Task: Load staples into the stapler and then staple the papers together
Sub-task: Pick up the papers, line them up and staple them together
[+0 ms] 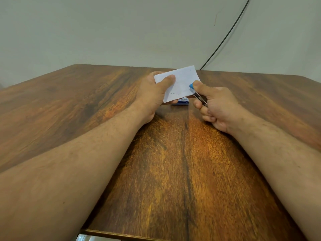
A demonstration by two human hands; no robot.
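Note:
My left hand holds a small stack of white papers above the table, thumb on top and fingers underneath. My right hand grips a small stapler with a blue tip and a metal body. Its jaws sit over the papers' right edge and my thumb presses on its top. Two small staple marks show near the papers' lower edge. A blue staple box lies on the table just under the papers, partly hidden by them.
The wooden table stretches wide on every side of my hands, its front edge at the bottom of the view. A black cable runs down the pale wall to the table's far edge.

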